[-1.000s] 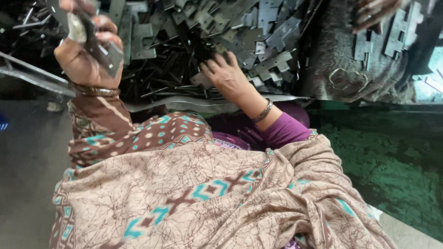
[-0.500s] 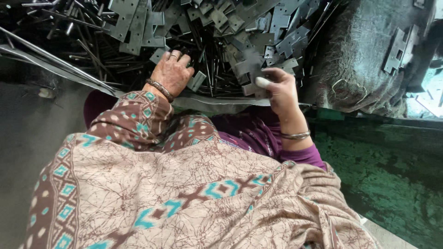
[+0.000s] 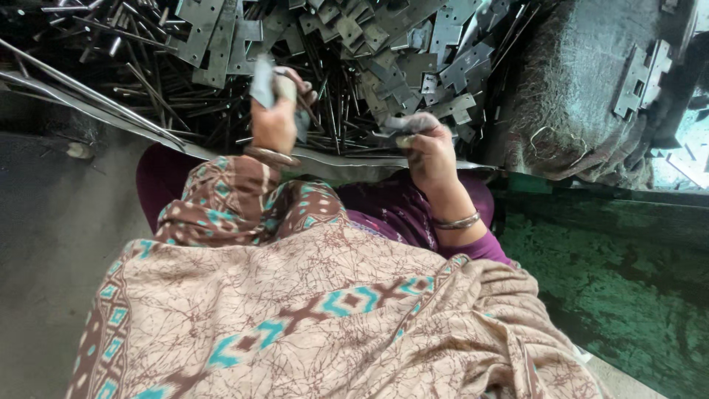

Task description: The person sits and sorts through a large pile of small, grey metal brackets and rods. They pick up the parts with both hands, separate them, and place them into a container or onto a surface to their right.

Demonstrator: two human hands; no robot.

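Your left hand (image 3: 275,118) grips a plate (image 3: 261,83) upright, pointing far; your right hand (image 3: 427,148) pinches another plate (image 3: 410,123), lying left-right.

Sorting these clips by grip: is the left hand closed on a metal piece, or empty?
Closed on one. The left hand is raised above the pile, fingers wrapped around a flat grey metal plate that sticks up past them.

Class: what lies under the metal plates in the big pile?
Thin metal rods show through gaps beneath the plates. What the pile rests on is covered, apart from a metal sheet edge in front.
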